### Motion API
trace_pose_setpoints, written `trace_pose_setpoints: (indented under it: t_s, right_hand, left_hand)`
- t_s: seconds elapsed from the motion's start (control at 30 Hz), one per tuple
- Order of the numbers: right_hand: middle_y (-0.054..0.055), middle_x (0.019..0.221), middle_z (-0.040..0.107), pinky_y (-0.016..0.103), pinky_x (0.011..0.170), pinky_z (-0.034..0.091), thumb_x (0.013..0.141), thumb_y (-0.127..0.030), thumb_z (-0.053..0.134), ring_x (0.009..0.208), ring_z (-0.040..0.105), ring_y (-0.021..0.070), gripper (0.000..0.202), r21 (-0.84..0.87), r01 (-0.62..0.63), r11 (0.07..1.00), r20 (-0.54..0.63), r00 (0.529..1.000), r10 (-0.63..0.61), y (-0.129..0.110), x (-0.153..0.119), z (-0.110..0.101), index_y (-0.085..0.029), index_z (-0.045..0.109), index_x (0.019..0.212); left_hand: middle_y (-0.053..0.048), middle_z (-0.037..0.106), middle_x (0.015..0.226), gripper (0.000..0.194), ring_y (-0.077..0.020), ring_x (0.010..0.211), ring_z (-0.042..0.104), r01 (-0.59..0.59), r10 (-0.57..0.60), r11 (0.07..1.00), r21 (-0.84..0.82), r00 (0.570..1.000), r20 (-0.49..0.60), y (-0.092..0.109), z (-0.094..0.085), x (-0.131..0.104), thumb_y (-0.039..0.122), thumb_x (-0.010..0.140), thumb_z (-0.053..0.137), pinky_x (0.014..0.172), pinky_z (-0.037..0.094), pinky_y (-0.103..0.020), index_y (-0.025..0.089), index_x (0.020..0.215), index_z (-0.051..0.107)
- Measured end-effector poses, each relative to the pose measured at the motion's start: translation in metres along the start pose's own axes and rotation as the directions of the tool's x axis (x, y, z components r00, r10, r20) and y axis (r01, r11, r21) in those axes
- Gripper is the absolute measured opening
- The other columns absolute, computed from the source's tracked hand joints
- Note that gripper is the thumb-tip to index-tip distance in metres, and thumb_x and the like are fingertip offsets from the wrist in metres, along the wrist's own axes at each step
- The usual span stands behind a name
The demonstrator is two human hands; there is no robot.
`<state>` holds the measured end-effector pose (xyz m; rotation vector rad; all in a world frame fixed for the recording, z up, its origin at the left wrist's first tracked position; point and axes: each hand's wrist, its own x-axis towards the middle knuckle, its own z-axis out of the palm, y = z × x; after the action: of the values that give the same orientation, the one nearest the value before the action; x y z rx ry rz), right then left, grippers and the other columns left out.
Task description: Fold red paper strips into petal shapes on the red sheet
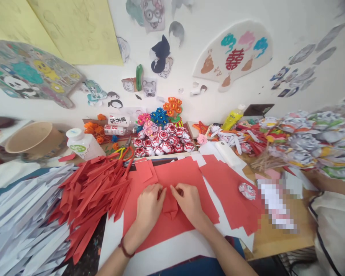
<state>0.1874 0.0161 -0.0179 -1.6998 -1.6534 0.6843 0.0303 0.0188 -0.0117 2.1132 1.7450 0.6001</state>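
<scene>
Small red paper: [170,210] between the 2 hands, over a large red sheet [195,176] on the counter [271,241].
Left hand: [149,205] thumb and fingers pinched at the paper's far left edge.
Right hand: [189,201] pinched likewise at the far right edge.
Folding: seems partway; the near end is creased, the far part looks unfinished.
Already folded, apparently: red strips [94,188] and white strips [25,218], heaped left.
Made up: red-and-white flowers [166,142], far middle.
Not yet folded: red sheets [227,195], right.
Hard to see: creases under the fingertips; a pixelated patch [276,203], right; another person's clothing [337,226], cut off at right.
</scene>
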Motion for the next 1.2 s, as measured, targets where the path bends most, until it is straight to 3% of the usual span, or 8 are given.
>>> trace_pose_setpoints:
  t_s: [0.2, 0.4, 0.57, 0.67, 0.87, 1.2]
  right_hand:
    - [0.003, 0.074, 0.064, 0.027, 0.054, 0.036, 0.092, -0.023, 0.055, 0.060, 0.058, 0.0157, 0.017, -0.269, 0.147, 0.952, -0.075, 0.982, -0.172, 0.009, -0.003, 0.008, -0.020, 0.063, 0.078]
    - [0.006, 0.080, 0.066, 0.028, 0.060, 0.045, 0.098, -0.014, 0.044, 0.070, 0.063, 0.0172, 0.024, -0.343, 0.324, 0.882, -0.067, 0.928, -0.367, 0.011, -0.005, 0.009, -0.019, 0.068, 0.096]
    - [0.007, 0.081, 0.066, 0.030, 0.063, 0.050, 0.096, -0.008, 0.043, 0.072, 0.063, 0.0183, 0.028, -0.368, 0.381, 0.848, -0.034, 0.906, -0.422, 0.010, -0.004, 0.009, -0.017, 0.070, 0.100]
    - [0.007, 0.079, 0.066, 0.030, 0.063, 0.050, 0.096, -0.006, 0.041, 0.071, 0.062, 0.0178, 0.031, -0.401, 0.419, 0.815, -0.020, 0.885, -0.465, 0.011, -0.003, 0.010, -0.017, 0.070, 0.100]
    - [0.007, 0.077, 0.065, 0.030, 0.063, 0.051, 0.097, -0.008, 0.041, 0.070, 0.059, 0.0173, 0.031, -0.403, 0.445, 0.799, -0.011, 0.871, -0.491, 0.012, -0.004, 0.010, -0.014, 0.071, 0.104]
    - [0.007, 0.085, 0.062, 0.031, 0.068, 0.051, 0.098, -0.012, 0.042, 0.077, 0.057, 0.0181, 0.032, -0.337, 0.398, 0.853, 0.022, 0.910, -0.415, 0.012, -0.003, 0.007, -0.020, 0.068, 0.115]
  left_hand:
    - [-0.003, 0.065, 0.075, 0.021, -0.0199, 0.071, 0.058, -0.071, 0.086, 0.984, 0.164, 0.993, -0.082, -0.001, 0.008, 0.001, 0.030, 0.094, 0.048, 0.065, 0.036, -0.031, 0.021, 0.080, 0.059]
    - [-0.004, 0.067, 0.077, 0.020, -0.0187, 0.072, 0.058, -0.157, 0.210, 0.955, 0.252, 0.957, -0.199, -0.005, 0.012, 0.003, 0.027, 0.095, 0.047, 0.069, 0.038, -0.032, 0.020, 0.087, 0.064]
    - [-0.004, 0.067, 0.077, 0.024, -0.0184, 0.071, 0.056, -0.216, 0.274, 0.926, 0.311, 0.949, -0.158, -0.008, 0.008, 0.002, 0.023, 0.096, 0.044, 0.067, 0.039, -0.033, 0.020, 0.086, 0.066]
    - [-0.006, 0.069, 0.085, 0.024, -0.0189, 0.074, 0.056, -0.264, 0.322, 0.908, 0.325, 0.937, -0.138, -0.012, 0.004, 0.000, 0.020, 0.096, 0.044, 0.068, 0.040, -0.033, 0.020, 0.095, 0.068]
    - [-0.007, 0.069, 0.094, 0.027, -0.0192, 0.077, 0.055, -0.348, 0.410, 0.859, 0.376, 0.907, -0.098, -0.016, 0.002, -0.003, 0.013, 0.094, 0.044, 0.067, 0.041, -0.033, 0.019, 0.109, 0.066]
    - [-0.008, 0.066, 0.094, 0.034, -0.0184, 0.078, 0.054, -0.392, 0.424, 0.829, 0.398, 0.906, 0.007, -0.018, -0.001, -0.001, 0.014, 0.096, 0.039, 0.067, 0.044, -0.031, 0.019, 0.120, 0.063]
